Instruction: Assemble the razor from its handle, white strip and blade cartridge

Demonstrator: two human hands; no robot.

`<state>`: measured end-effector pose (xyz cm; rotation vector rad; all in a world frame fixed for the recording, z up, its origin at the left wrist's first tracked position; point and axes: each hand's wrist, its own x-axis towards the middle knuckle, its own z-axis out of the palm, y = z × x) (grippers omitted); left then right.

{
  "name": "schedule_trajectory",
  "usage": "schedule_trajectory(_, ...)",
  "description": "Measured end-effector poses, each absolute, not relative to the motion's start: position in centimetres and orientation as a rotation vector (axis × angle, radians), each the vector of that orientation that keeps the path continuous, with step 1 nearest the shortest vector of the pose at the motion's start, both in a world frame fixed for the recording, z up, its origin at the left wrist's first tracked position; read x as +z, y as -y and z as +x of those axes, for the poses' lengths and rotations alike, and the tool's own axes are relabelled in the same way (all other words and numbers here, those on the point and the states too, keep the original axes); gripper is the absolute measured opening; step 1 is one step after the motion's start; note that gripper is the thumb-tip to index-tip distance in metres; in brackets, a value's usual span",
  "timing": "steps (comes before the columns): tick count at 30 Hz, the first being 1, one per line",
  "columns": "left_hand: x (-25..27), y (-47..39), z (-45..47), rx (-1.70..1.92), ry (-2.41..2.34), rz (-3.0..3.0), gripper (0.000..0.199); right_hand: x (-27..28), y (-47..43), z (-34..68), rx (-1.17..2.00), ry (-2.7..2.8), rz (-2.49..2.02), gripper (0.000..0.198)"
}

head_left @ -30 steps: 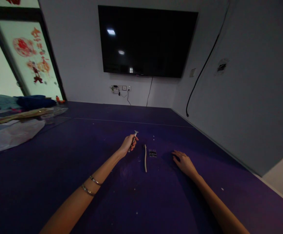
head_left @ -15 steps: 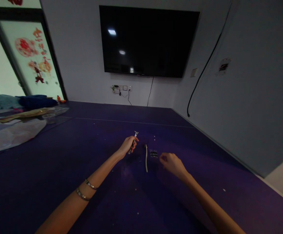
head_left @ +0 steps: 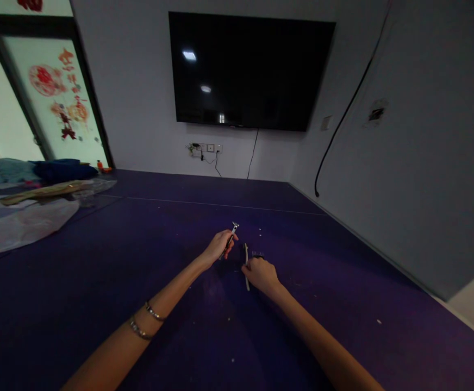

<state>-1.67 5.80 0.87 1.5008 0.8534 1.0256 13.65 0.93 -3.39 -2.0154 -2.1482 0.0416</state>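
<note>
My left hand [head_left: 221, 245] is closed round the handle of a razor [head_left: 234, 229], whose T-shaped head points up and away from me. Just to the right, a slim pale toothbrush [head_left: 247, 282] lies lengthwise on the purple floor, its small head at the far end. The fingers of my right hand [head_left: 260, 273] are bent round the middle of its handle and cover that part. Behind the right knuckles shows a small clear pack with dark pieces [head_left: 257, 254], partly hidden by the hand.
A large television [head_left: 253, 70] hangs on the wall ahead, above sockets [head_left: 210, 147] with cords. A black cable [head_left: 343, 117] dangles along the right wall. At the left lie folded cloths [head_left: 66, 169] and plastic sheets [head_left: 29, 225]. Small white specks dot the purple floor [head_left: 159, 347].
My right hand has moved left from beside the clear pack onto the toothbrush handle. My left hand, with the razor, has shifted slightly right.
</note>
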Motion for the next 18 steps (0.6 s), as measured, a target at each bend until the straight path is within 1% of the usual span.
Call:
schedule_trajectory(4,1.1,-5.7,-1.7,0.945,-0.829,1.514,0.024,-2.7,-1.0,14.4,0.088,2.151,-1.973,0.032)
schedule_trajectory(8,1.6,-5.3,-1.7,0.881,-0.758,1.583,0.022,-1.4,-1.4,16.9,0.278,2.05,-1.857,0.035)
schedule_trajectory(11,1.8,-5.0,-1.7,0.914,-0.741,1.61,0.023,-0.1,-1.5,19.1,0.391,1.974,-1.697,0.037)
schedule_trajectory(18,1.4,-5.0,-1.2,1.004,-0.747,1.63,0.026,4.2,0.1,22.2,0.258,1.858,-1.333,0.032)
